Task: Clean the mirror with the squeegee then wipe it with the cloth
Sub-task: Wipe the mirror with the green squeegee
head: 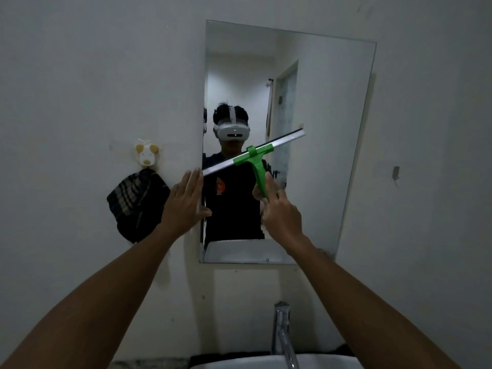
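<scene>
While right hand (279,209) grips green squeegee (255,155) handle, left hand (186,201) flat, fingers straight, at mirror (332,129) edge.

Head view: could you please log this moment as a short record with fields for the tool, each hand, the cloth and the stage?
tool: green squeegee, blade tilted, raised at its right end, in front of the mirror
right hand: grips the squeegee handle
left hand: fingers straight, at the mirror's left edge
cloth: dark, striped, hanging from a wall hook left of the mirror
stage: squeegee step; cloth untouched
</scene>
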